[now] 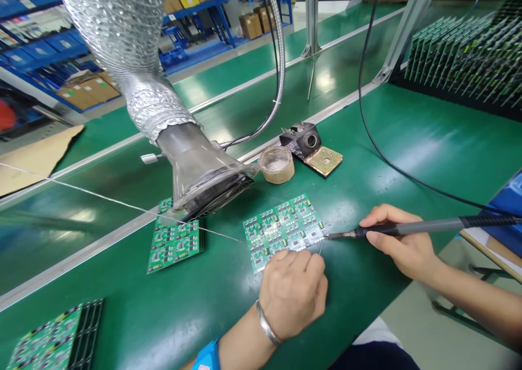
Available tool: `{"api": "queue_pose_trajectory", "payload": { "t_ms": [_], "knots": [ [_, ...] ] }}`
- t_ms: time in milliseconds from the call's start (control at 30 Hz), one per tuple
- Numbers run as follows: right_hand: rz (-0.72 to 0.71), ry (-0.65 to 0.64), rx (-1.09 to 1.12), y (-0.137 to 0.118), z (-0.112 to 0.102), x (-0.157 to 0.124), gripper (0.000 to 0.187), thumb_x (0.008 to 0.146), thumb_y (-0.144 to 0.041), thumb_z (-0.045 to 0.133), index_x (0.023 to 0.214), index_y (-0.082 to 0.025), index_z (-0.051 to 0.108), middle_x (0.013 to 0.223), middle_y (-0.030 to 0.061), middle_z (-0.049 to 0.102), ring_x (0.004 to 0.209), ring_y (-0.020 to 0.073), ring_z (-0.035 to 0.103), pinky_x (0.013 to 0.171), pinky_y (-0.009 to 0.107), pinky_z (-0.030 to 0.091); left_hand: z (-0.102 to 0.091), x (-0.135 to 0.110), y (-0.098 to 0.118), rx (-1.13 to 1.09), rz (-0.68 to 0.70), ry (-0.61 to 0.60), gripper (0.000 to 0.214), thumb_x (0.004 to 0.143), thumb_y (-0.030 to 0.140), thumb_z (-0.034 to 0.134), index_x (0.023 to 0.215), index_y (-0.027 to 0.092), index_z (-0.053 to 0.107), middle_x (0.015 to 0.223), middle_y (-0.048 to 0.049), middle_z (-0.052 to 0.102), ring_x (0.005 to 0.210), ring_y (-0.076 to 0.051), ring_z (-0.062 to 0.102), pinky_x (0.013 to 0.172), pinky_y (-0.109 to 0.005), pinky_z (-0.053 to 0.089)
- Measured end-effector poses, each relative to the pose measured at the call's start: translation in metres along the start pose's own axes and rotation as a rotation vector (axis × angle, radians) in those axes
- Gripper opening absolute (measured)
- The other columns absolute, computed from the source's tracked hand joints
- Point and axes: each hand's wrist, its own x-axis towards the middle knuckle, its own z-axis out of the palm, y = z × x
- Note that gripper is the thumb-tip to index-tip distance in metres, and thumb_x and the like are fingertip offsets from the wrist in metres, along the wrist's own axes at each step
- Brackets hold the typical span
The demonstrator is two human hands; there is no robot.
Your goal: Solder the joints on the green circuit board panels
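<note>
A green circuit board [281, 226] with small mounted parts lies flat on the green bench. Over its near edge my left hand [293, 288] is closed, knuckles up, on a thin solder wire [196, 228]. That wire comes in from the far left, and a short end of it shows near the board's right corner. My right hand [402, 242] grips a soldering iron [428, 227] like a pen, its tip at that same corner. Whether the tip touches the wire, I cannot tell.
A fume extractor nozzle [204, 179] hangs at the board's upper left. Behind stand a round pot [276, 164] and an iron stand [304, 141]. Stacked boards [175, 239] lie left, more [49, 340] at lower left. Racked boards [465, 60] fill the right back. A black cable [379, 147] curves across.
</note>
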Motion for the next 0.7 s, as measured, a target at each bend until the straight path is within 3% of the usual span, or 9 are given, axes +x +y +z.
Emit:
{"api": "queue_pose_trajectory", "payload": {
  "t_ms": [200, 533, 700],
  "knots": [
    [0.013, 0.07, 0.08, 0.001, -0.001, -0.001, 0.007, 0.074, -0.016, 0.06, 0.077, -0.022, 0.063, 0.062, -0.0006, 0.056, 0.052, 0.0121, 0.049, 0.046, 0.024, 0.037, 0.003, 0.0, 0.0, -0.003, 0.009, -0.005, 0.022, 0.076, 0.013, 0.052, 0.056, 0.019, 0.045, 0.053, 0.0015, 0.041, 0.05, -0.013, 0.034, 0.054, -0.031, 0.026],
    [0.014, 0.042, 0.017, -0.002, 0.0, 0.001, 0.006, 0.073, -0.017, 0.061, 0.075, -0.022, 0.063, 0.063, -0.0001, 0.058, 0.054, 0.0132, 0.051, 0.049, 0.025, 0.041, 0.01, 0.003, -0.001, 0.042, 0.036, -0.011, 0.022, 0.079, 0.014, 0.05, 0.058, 0.02, 0.048, 0.054, 0.001, 0.043, 0.052, -0.014, 0.036, 0.055, -0.031, 0.028],
    [0.04, 0.085, 0.093, 0.002, 0.0, -0.001, 0.003, 0.073, -0.021, 0.062, 0.076, -0.021, 0.063, 0.062, 0.0006, 0.056, 0.052, 0.0132, 0.05, 0.046, 0.026, 0.038, 0.01, 0.002, -0.003, 0.04, 0.032, -0.002, 0.022, 0.078, 0.014, 0.05, 0.057, 0.019, 0.048, 0.054, 0.0012, 0.044, 0.051, -0.013, 0.037, 0.054, -0.031, 0.028]
  ]
}}
